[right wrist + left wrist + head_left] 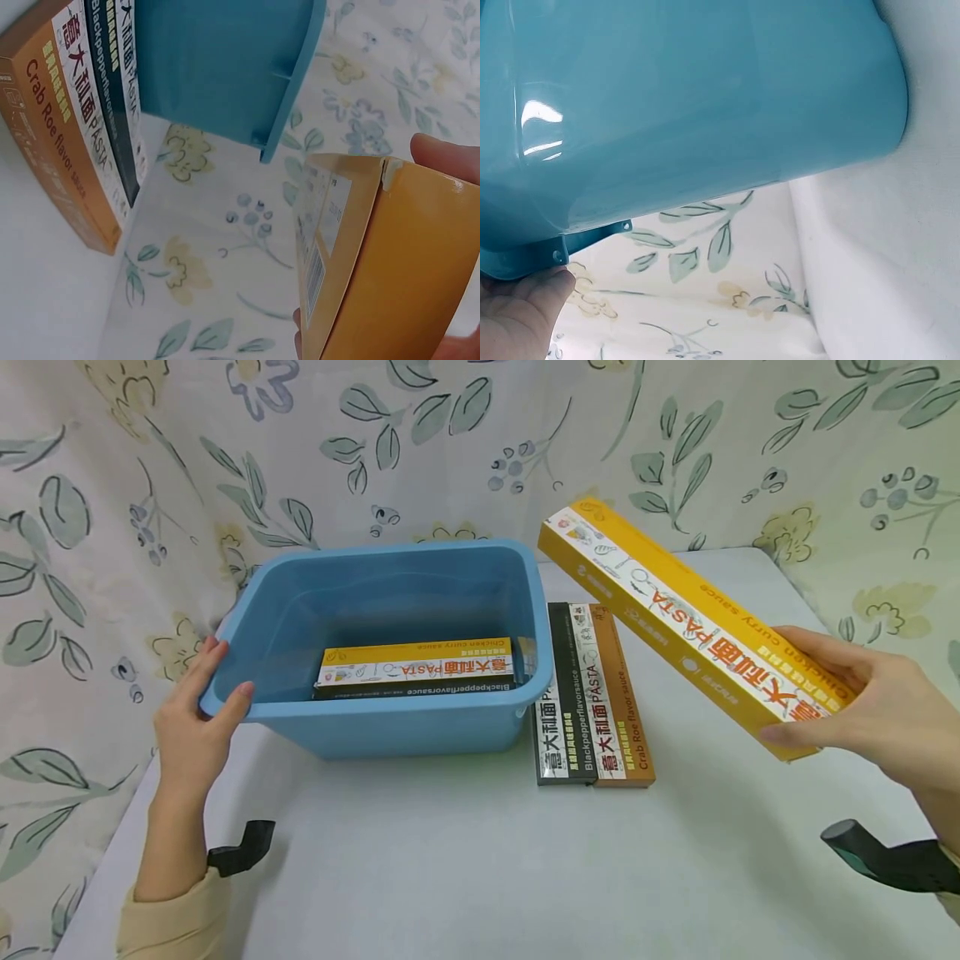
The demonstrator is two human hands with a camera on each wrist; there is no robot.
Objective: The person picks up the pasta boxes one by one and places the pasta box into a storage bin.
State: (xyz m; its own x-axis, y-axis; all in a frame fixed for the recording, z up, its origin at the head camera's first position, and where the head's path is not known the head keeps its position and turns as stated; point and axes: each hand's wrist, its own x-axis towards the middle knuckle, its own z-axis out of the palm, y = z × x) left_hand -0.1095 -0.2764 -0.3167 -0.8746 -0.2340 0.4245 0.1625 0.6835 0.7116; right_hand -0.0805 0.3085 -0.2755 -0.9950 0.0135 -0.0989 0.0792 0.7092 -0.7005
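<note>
My right hand (873, 706) grips one end of a yellow pasta box (690, 627), which is held tilted in the air to the right of a blue plastic bin (420, 731). In the right wrist view the yellow end of that pasta box (405, 262) fills the lower right. At the bin's left end my left hand (197, 718) holds the rim, thumb on the near side. Inside the bin lie a yellow pasta box (420, 652) and a black pasta box (412, 687), side by side.
On the white table (450, 860), right of the bin, a black pasta box (573, 710) and a brown pasta box (626, 710) lie together, partly hidden by the bin's rim. Behind hangs a floral cloth (450, 468). A black wrist mount (243, 847) shows at the left sleeve.
</note>
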